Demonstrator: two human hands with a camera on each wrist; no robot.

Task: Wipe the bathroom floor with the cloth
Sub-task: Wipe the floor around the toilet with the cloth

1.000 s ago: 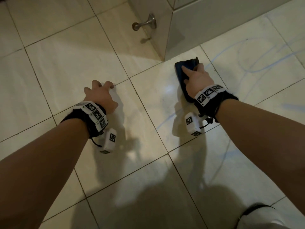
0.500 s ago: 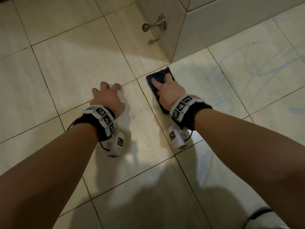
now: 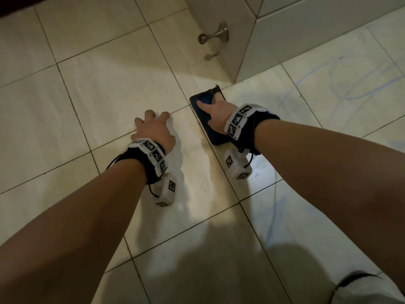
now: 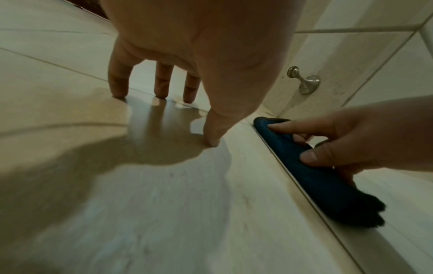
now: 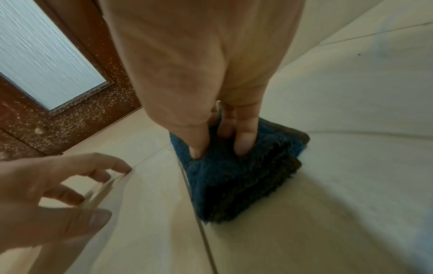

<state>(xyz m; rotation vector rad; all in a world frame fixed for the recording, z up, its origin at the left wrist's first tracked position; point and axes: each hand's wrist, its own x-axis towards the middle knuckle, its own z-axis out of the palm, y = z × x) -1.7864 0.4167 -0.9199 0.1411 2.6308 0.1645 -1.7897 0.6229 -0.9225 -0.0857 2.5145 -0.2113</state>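
So the dark blue cloth (image 3: 205,119) is folded into a thick pad and is kept flat on the pale tiled floor (image 3: 109,88), right alongside a grout line and close to the foot of the tiled wall corner (image 3: 245,62). It's pressed down by the right hand (image 3: 215,115), with the fingers (image 5: 243,142) straight and dug into the fluffy pile, and the thumb laid on top too, so nothing is really being pinched, just pushed on. In the right wrist view the pad's layered edge can be seen at the far side.

The left hand (image 3: 153,130) is planted on the bare floor just beside the cloth, not touching it. It's propped up on spread fingertips (image 4: 118,90), palm lifted off the tile, and nothing is held in it.

A metal doorstop (image 3: 215,35) is fixed low on the wall beyond the cloth. Faint blue scribble lines (image 3: 341,84) are seen on the tiles off to the right. A brown door with a frosted glass panel (image 5: 44,61) is caught in the right wrist view. Marker-covered wristbands (image 3: 238,119) are worn on both wrists.
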